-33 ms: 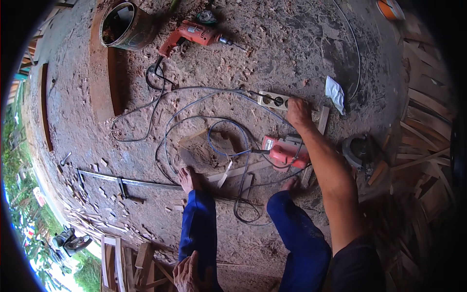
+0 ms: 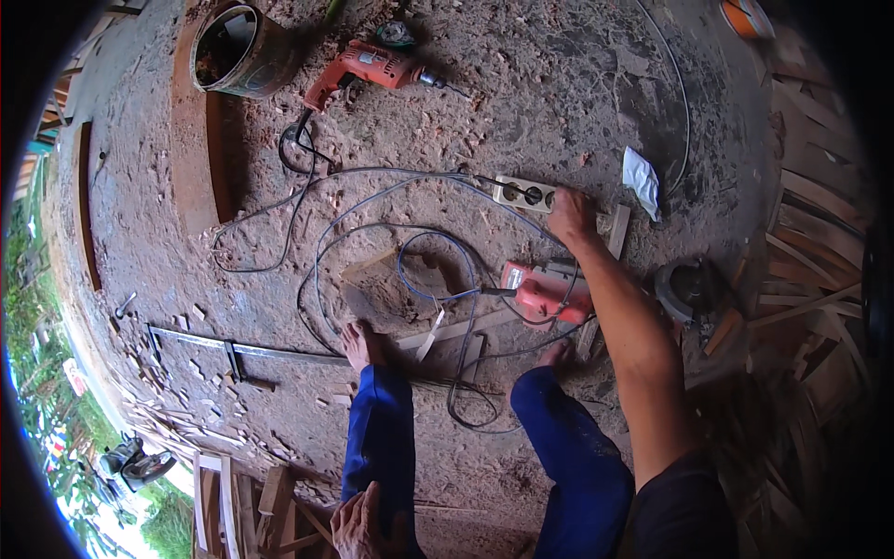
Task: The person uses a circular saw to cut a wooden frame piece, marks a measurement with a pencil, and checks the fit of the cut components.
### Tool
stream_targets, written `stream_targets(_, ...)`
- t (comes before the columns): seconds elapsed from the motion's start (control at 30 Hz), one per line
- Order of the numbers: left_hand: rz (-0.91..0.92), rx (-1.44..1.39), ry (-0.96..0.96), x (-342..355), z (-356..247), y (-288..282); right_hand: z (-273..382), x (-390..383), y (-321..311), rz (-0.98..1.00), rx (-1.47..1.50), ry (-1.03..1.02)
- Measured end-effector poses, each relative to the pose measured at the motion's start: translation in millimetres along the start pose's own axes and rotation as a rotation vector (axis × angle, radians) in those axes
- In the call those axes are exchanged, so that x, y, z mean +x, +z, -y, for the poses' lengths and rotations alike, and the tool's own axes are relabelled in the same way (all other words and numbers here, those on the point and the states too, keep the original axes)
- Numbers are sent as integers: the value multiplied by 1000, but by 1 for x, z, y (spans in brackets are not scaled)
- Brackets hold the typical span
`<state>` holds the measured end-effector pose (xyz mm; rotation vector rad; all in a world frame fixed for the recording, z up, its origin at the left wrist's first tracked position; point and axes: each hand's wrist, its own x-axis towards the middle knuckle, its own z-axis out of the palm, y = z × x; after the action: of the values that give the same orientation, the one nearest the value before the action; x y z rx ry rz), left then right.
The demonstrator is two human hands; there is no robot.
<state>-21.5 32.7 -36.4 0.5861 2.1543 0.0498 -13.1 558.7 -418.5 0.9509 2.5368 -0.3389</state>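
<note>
My right hand (image 2: 572, 216) reaches forward with its fingers closed over the right end of a pale power strip (image 2: 511, 192). A black plug (image 2: 533, 196) sits in one of the strip's sockets. The fingers hide the strip's end, so whatever lies beneath them does not show. On my left leg, in blue trousers (image 2: 380, 424), rests my left hand (image 2: 357, 524), fingers laid out and holding nothing. Between my feet and the strip lies a red electric planer (image 2: 551, 296), its cord (image 2: 438, 296) looped over the ground.
A red drill (image 2: 372, 65) lies at the far left-centre beside a bucket (image 2: 228, 51). A bar clamp (image 2: 247, 348) stretches left of my foot. Right of the planer are a dark rounded tool (image 2: 687, 291), a white packet (image 2: 641, 183) and piled wood strips (image 2: 815, 261). Shavings cover the ground.
</note>
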Motion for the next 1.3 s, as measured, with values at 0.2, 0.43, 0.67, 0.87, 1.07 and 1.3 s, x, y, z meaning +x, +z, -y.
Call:
stream_targets(0.2, 39, 37, -23, -1, 0, 5, 9, 1, 6, 37, -68, -54)
stream_targets(0.43, 29, 100, 5, 1, 0, 4, 16, 5, -9, 72, 133, 174)
stream_targets(0.67, 11, 17, 34, 10, -8, -12, -2, -2, -1, -3, 123, 34)
stream_targets(0.87, 1, 0, 32, 11, -3, -13, 10, 2, -5, 90, -94, -64)
stream_targets(1.07, -6, -24, 0, 13, -4, -19, 0, -2, 1, 22, -4, -128)
stream_targets(1.3, -12, -59, 43, 20, -4, -17, -26, 1, 10, -77, 84, -42)
